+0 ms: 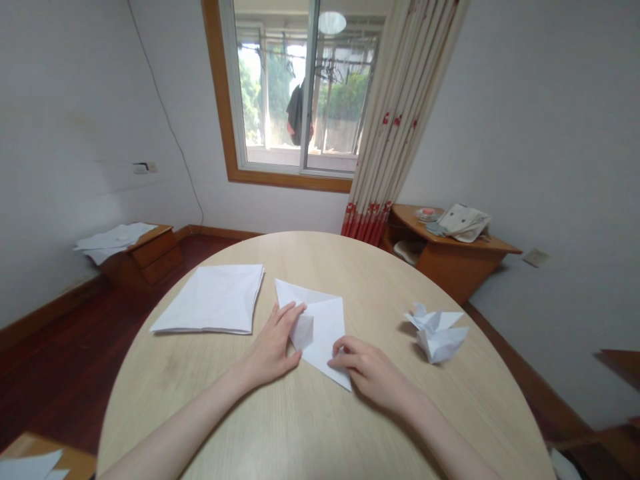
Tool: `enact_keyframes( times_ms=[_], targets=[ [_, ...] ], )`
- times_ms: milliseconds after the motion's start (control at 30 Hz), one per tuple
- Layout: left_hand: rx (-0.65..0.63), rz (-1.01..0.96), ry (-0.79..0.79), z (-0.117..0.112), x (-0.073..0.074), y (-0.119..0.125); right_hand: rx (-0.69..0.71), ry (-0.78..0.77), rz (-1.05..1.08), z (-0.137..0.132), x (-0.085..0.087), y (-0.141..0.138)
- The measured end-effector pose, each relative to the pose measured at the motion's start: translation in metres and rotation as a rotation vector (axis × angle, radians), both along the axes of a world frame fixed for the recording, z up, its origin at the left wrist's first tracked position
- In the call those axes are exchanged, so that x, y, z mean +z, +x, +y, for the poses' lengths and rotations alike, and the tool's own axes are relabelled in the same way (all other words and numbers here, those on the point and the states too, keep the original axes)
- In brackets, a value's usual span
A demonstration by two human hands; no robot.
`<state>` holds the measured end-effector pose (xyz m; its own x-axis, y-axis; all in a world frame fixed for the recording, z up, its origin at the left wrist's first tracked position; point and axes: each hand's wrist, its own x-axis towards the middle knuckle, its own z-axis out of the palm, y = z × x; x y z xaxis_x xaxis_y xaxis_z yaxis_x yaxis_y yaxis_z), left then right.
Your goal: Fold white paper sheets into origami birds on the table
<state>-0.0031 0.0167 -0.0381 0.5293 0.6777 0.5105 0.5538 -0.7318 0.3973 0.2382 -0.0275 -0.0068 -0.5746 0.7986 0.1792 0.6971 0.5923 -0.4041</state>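
A partly folded sheet of white paper (325,333) lies on the round table in front of me, with a small folded flap near its left side. My left hand (275,343) rests over the left edge of this sheet, thumb and fingers apart and pressing on the paper around the flap. At the lower right edge, my right hand (367,370) has curled fingers, with thumb and forefinger closed on the paper near its bottom corner. The fingertips partly hide that edge.
A stack of white paper (215,300) lies on the table (280,433) at left. Folded paper figures (437,333) stand at right. Beyond the table are a small drawer cabinet (155,257), a corner desk with a bag (463,221), a curtain (387,133) and a window.
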Motion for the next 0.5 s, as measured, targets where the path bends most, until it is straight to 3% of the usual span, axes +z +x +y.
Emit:
enact_keyframes(
  times_ms=[233,500],
  targets=[
    [-0.044,-0.177,-0.107,-0.003,0.008,-0.004,-0.135,0.125,0.179,0.020,-0.022,0.014],
    [0.016,-0.443,-0.127,0.000,0.015,-0.013,-0.330,0.117,0.371,0.034,-0.044,0.020]
  ],
)
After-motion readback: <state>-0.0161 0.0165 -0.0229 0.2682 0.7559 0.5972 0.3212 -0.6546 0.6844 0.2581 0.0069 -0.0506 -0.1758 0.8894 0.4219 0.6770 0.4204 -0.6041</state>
